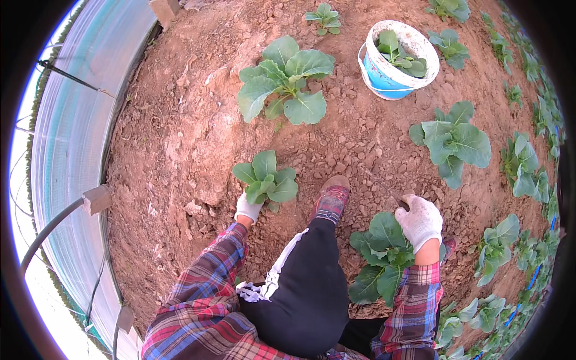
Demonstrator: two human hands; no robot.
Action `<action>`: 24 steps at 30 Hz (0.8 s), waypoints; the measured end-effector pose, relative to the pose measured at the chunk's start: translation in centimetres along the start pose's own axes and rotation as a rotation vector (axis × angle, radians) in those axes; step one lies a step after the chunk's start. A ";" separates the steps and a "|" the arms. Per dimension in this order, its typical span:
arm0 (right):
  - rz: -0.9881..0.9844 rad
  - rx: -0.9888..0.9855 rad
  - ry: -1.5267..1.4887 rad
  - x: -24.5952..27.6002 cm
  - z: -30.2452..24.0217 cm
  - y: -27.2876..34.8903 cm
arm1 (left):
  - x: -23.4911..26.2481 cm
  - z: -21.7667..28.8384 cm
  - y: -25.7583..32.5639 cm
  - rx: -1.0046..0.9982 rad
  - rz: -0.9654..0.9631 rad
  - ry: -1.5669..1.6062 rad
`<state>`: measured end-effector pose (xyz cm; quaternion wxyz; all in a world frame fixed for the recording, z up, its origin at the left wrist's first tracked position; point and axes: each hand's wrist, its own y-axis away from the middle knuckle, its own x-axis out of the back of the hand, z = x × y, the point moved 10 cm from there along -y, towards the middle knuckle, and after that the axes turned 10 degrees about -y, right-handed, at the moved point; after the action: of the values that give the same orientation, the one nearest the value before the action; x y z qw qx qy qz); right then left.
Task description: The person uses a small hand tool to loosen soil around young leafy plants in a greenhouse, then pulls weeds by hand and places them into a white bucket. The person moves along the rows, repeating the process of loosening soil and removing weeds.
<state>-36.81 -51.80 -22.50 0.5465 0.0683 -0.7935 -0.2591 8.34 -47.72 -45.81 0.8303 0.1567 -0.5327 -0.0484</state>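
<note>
Reaching low with the gloved left hand (248,209) beneath the leaves of a small plant (265,181), its crown just ahead of the fingers; cannot tell, with foliage in the way, whether closed on the stem or merely touching. Gripping a thin brown tool (391,194) in the gloved right hand (421,221), fingers curled around the near end, the far end slanting ahead and leftward over the soil (180,150). Best to support the plant low at the stem, not by the leaf blades, likely to tear under a pull. Work the tool in short, shallow strokes, tip well apart from the left fingers. Mind the shoe (333,199) between both hands, and the broad plant (384,258) just beside the right fingers, toward the body, near enough to snag a sleeve. Leftward of the left fingers, open soil as far as the plastic sheeting (84,120); ahead, a larger plant (285,81), limiting forward reach. Well ahead of the right fingers, the bucket (384,77). Probably roomiest for the tool: the cloddy strip beyond the shoe.
</note>
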 end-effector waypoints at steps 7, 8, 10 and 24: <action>0.031 0.022 0.002 0.1 0.2 0.2 | -4.8 -3.8 -1.2 -0.046 -0.136 0.421; 0.040 0.045 -0.005 0.1 -0.1 0.1 | -5.4 -5.2 -1.3 -0.045 -0.149 0.484; 0.014 0.057 -0.027 -0.2 -1.0 -0.2 | -5.8 -8.5 -1.3 -0.008 -0.174 0.601; -0.031 -0.005 -0.007 -0.4 -0.1 -0.1 | -4.2 -4.8 0.2 0.088 0.018 0.815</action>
<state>-36.57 -51.75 -22.81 0.5397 0.0781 -0.7937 -0.2697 10.82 -45.48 -51.20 0.9663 0.1936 -0.1630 0.0475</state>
